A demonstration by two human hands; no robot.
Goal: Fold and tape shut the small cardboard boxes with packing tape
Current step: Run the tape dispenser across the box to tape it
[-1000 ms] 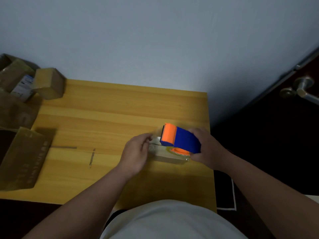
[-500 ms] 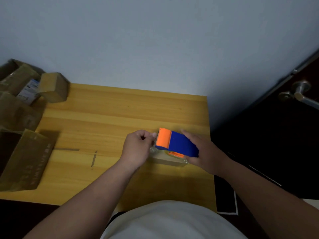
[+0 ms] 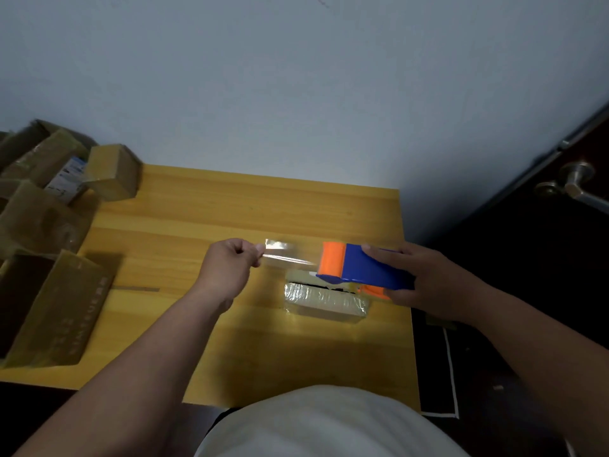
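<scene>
A small cardboard box point(image 3: 324, 301) wrapped in shiny clear tape lies on the wooden table point(image 3: 230, 206) near its right edge. Its top seam shows a dark gap. My right hand point(image 3: 425, 282) grips a blue and orange tape dispenser point(image 3: 359, 267) just above the box. My left hand point(image 3: 229, 267) pinches the free end of a clear tape strip point(image 3: 285, 253), stretched out to the left of the dispenser above the table.
Several brown cardboard boxes point(image 3: 43, 192) are piled at the table's left side, one small closed box point(image 3: 112, 171) at the back left. An open carton point(image 3: 49, 308) stands at the front left. A dark door with a metal handle point(image 3: 575, 183) is on the right.
My left hand has moved left, pulling a length of clear tape out of the dispenser. The dispenser has shifted slightly right and the box's left half is now uncovered.
</scene>
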